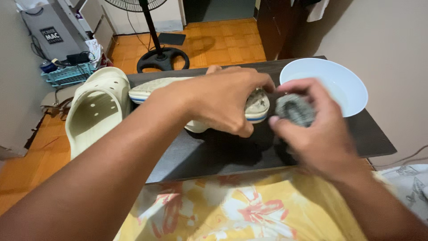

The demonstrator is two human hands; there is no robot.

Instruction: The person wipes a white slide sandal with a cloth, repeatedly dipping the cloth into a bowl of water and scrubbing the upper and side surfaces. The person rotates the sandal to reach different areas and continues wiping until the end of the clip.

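- left hand (223, 100) clamps a cream clog (200, 96) sole-up on the dark surface (214, 151)
- right hand (307, 129) grips a steel scrubber (294, 109) right at the clog's toe
- sole looks grubby, so scrubbing's barely underway
- second clog (96, 116) left of it, white bowl (330, 82) right, both untouched
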